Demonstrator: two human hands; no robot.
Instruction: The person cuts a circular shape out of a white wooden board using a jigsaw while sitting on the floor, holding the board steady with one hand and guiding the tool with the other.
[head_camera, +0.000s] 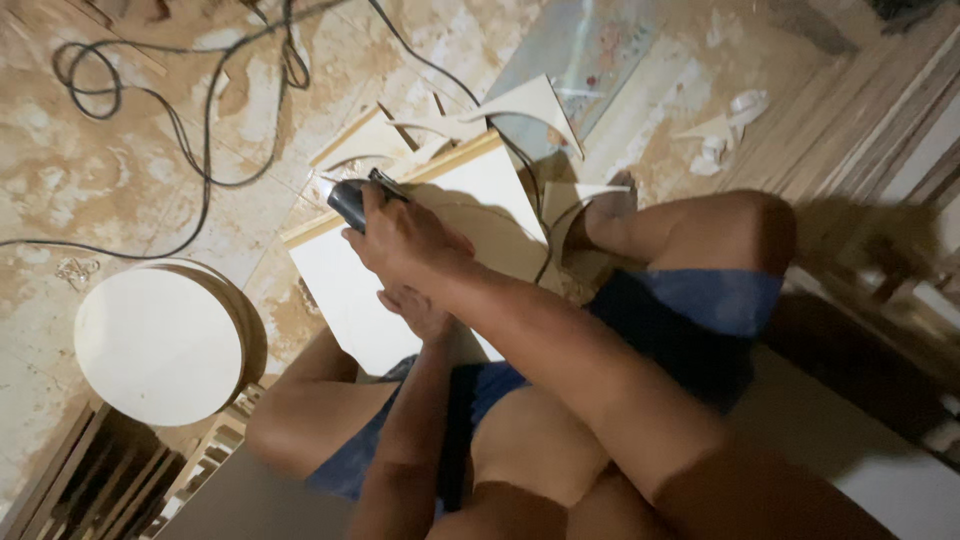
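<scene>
The right hand (405, 235) grips a small dark power tool (352, 202), fingers clamped around its body. The tool sits on the upper left edge of a white board (455, 195) and points up and left across the picture, its long axis following the forearm. A black cord (180, 140) loops over the floor (60, 170) toward the upper left.

The left hand (415, 312) lies just below the right, palm down on the board; its fingers are partly hidden under the right forearm, so I cannot tell whether they are spread or together.

The board is flat and smooth, white on its face with a pale wood-coloured edge, and lies on the floor, tilted in the frame so its long side runs from lower left to upper right. A curved cut line shows faintly on its surface near the tool.

Beyond the board lie pale offcuts (530, 108) with curved and pointed edges. To the left, well apart, lies a round white disc (160, 345) with a wood-coloured rim. The floor is mottled tan and cream stone, dusted with sawdust. Stacked wooden strips (110, 480) show at lower left. The person squats in blue shorts (690, 310), one bare foot (610, 205) just beside the board's right edge.
</scene>
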